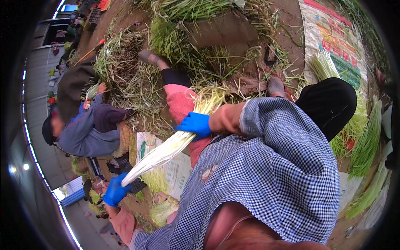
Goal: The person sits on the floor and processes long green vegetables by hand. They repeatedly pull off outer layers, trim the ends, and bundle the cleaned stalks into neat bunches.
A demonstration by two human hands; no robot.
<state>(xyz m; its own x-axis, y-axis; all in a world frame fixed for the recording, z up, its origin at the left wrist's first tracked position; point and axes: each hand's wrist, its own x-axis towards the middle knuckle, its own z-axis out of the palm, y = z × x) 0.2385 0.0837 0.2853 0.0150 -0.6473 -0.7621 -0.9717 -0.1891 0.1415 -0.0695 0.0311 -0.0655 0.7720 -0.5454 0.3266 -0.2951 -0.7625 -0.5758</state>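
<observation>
My left hand (117,190), in a blue glove, is closed around the white end of a bundle of long pale vegetable stalks (159,156). My right hand (197,125), also blue-gloved, grips the same bundle farther up, near its yellowish, curling leafy tops (207,100). The bundle lies slantwise between the hands, in front of my checked smock (262,162) and beside my pink-clad left leg (181,100). Below it, another tied bundle (151,143) and loose yellow-green stalks (156,179) lie on a printed sheet (179,172).
A co-worker (90,131) sits at the left, holding stalks. Heaped plant waste (125,72) covers the ground ahead, with green stalks (193,9) beyond. At the right, pale bundles (325,67) lie on a printed woven sack (343,56), near green stalks (367,140).
</observation>
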